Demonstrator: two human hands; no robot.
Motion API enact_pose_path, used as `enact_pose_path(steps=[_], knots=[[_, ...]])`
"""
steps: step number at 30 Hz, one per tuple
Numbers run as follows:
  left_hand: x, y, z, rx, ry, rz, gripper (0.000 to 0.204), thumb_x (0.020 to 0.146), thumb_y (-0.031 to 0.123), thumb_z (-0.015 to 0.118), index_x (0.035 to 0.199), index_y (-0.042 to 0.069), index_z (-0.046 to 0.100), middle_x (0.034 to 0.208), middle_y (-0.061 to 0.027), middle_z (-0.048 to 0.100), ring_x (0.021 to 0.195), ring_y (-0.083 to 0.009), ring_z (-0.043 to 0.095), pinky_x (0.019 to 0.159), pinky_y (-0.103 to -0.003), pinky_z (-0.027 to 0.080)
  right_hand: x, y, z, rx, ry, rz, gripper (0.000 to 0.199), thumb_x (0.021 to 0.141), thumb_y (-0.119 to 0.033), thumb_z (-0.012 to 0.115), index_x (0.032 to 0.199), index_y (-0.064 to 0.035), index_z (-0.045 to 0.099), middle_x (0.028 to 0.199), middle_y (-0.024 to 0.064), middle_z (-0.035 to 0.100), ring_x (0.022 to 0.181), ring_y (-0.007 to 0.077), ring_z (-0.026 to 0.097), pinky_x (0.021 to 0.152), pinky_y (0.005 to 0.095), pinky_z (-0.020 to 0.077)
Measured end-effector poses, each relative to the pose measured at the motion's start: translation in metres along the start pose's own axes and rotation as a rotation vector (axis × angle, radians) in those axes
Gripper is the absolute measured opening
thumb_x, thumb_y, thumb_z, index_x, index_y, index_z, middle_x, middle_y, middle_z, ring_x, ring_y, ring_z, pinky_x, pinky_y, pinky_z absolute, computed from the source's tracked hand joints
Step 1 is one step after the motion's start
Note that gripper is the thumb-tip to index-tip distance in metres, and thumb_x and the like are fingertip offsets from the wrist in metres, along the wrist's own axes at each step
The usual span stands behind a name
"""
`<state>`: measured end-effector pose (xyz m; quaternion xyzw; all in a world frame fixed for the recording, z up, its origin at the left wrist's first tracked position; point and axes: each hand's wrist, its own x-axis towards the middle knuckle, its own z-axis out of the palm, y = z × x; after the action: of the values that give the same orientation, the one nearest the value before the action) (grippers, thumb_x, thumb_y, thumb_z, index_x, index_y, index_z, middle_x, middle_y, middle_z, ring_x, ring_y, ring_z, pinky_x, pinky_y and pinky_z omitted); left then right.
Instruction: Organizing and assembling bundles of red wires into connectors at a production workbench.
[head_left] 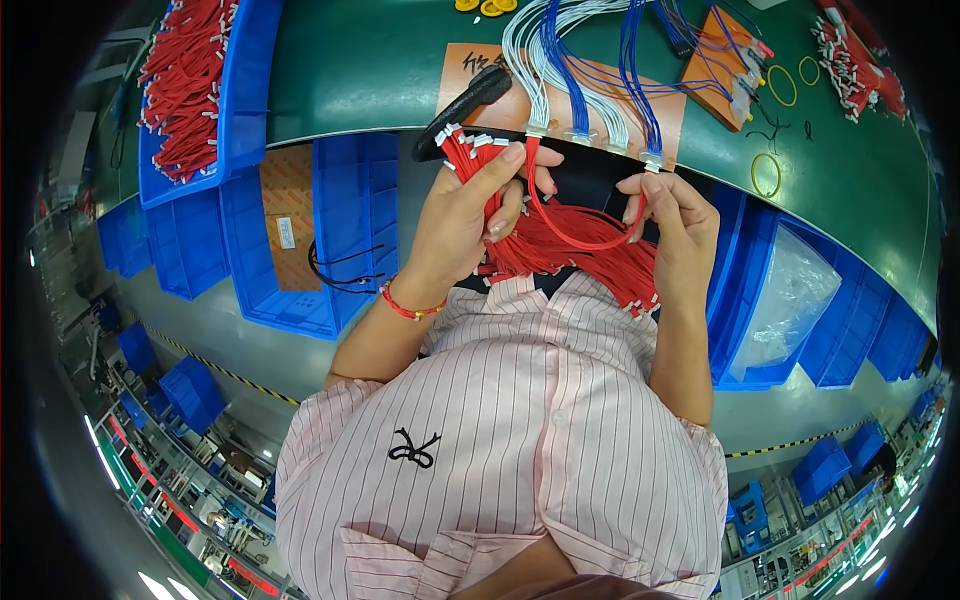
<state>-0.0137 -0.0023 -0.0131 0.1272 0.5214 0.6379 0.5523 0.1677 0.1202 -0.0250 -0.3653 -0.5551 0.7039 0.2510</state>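
The left hand (470, 205) is closed around a big bunch of red wires (560, 250), which lies in the middle of the view, just below the edge of the green tabletop (380, 60). The right hand (675, 215) pinches one end of a single red wire (575, 238). This wire bends in a loop between both hands. At 12 o'clock, blue and white wires (590, 60) lie on the tabletop. At 10 o'clock, a blue bin (245, 90) holds more red wires.
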Motion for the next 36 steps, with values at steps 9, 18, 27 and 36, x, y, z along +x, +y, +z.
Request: enact_pose_path(steps=[9, 18, 27, 36], knots=[[-0.004, 0.003, -0.005, 0.030, -0.031, -0.033, 0.037, 0.103, 0.022, 0.047, 0.117, -0.008, 0.063, 0.081, -0.0064, 0.066, 0.045, -0.0003, 0.034, 0.039, -0.018, 0.026, 0.005, -0.004, -0.007, 0.179, -0.054, 0.144, 0.031, 0.098, -0.021, 0.056, 0.096, 0.0051, 0.073, 0.067, 0.0055, 0.061, 0.053, 0.0077, 0.048, 0.051, 0.0213, 0.0363], [0.004, 0.005, 0.004, 0.084, -0.034, -0.035, 0.035, 0.102, 0.023, 0.049, 0.114, -0.005, 0.065, 0.081, -0.0051, 0.063, 0.051, -0.0028, 0.041, 0.043, -0.019, 0.029, 0.005, 0.010, -0.002, 0.438, -0.034, 0.171, 0.034, 0.098, -0.023, 0.056, 0.109, 0.0062, 0.069, 0.076, 0.0055, 0.065, 0.064, 0.0074, 0.052, 0.060, 0.0206, 0.0403], [0.018, -0.003, 0.012, 0.053, 0.002, 0.064, 0.034, 0.101, 0.023, 0.052, 0.102, -0.006, 0.070, 0.079, -0.0045, 0.063, 0.055, -0.0058, 0.046, 0.054, -0.022, 0.039, -0.003, 0.036, -0.005, -0.583, -0.071, -0.207, 0.017, 0.091, -0.010, 0.063, 0.103, 0.0011, 0.066, 0.090, 0.0083, 0.063, 0.082, 0.0187, 0.059, 0.077, 0.0320, 0.0456], [-0.012, 0.002, 0.002, -0.149, -0.205, -0.169, 0.038, 0.101, 0.024, 0.054, 0.075, -0.001, 0.062, 0.051, 0.0018, 0.044, 0.047, -0.0087, 0.043, 0.052, -0.027, 0.042, -0.007, 0.052, 0.002, -0.740, -0.116, -0.334, 0.012, 0.086, -0.002, 0.064, 0.095, 0.0007, 0.057, 0.091, 0.0137, 0.060, 0.082, 0.0281, 0.059, 0.078, 0.0363, 0.0477]])
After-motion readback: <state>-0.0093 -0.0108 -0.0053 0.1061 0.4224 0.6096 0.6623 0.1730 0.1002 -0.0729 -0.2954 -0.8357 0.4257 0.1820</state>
